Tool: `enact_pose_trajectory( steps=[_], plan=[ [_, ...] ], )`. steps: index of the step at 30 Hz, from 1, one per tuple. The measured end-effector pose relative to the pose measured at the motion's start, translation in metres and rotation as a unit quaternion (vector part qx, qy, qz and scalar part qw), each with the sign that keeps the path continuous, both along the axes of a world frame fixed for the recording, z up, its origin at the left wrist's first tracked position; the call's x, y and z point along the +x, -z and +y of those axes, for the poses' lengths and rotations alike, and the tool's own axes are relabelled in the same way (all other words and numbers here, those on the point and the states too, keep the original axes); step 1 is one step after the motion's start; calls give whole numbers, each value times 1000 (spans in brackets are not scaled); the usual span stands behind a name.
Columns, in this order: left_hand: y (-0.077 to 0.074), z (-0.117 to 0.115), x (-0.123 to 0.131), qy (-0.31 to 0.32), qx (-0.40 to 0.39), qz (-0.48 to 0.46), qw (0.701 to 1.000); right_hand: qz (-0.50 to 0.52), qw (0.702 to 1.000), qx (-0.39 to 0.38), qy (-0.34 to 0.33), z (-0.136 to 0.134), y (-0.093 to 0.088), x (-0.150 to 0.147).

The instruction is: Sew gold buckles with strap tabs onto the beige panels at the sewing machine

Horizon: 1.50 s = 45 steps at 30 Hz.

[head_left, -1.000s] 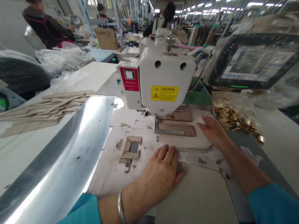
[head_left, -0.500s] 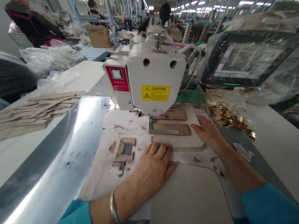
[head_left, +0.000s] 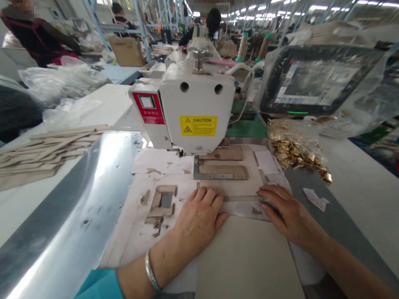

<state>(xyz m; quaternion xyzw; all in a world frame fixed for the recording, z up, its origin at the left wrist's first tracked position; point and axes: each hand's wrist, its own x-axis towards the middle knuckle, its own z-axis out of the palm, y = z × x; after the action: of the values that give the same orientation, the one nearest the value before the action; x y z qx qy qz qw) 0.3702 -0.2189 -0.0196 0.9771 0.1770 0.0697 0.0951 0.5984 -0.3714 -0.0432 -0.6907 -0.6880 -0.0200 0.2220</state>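
Observation:
A beige panel (head_left: 237, 188) lies under the metal clamp frame (head_left: 217, 176) of a sewing machine (head_left: 197, 98). My left hand (head_left: 202, 214) rests flat at the panel's front left edge, fingers stretched forward and partly bent. At the front right corner, my right hand (head_left: 286, 211) touches the panel with its fingertips, thumb apart from the fingers. Neither hand grips anything. Another beige piece (head_left: 244, 263) lies nearer to me, between my forearms. White paper sheeting (head_left: 126, 233) with torn spots and a taped-on grey-brown square frame (head_left: 153, 205) is to the left.
Beige strips (head_left: 49, 150) are piled at left beside the shiny metal plate (head_left: 69, 214). A bag of gold-coloured metal parts (head_left: 296, 153) lies at right, below a plastic-wrapped screen (head_left: 319, 80). A crumpled scrap (head_left: 316, 199) is near my right forearm. People work behind.
My right hand has moved from the panel's right side toward me, to its front right corner. The panel now sits straighter against the edge strips. My left hand stays on the front edge.

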Motion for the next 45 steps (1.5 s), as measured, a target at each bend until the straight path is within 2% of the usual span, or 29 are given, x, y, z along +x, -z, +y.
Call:
enact_pose_trajectory(
  steps=[13,23,32,45],
  plan=[
    [6,3,-1,4,5,-6,1000,17,999,35,13,0,1,-5],
    [5,1,0,2,9,-5,1000,70,992,83,64,4,2,2],
    [4,0,0,2,20,-3,1000,41,998,31,34,7,0,10],
    [5,-1,1,-5,20,5,1000,58,998,31,24,11,-1,11]
  ],
)
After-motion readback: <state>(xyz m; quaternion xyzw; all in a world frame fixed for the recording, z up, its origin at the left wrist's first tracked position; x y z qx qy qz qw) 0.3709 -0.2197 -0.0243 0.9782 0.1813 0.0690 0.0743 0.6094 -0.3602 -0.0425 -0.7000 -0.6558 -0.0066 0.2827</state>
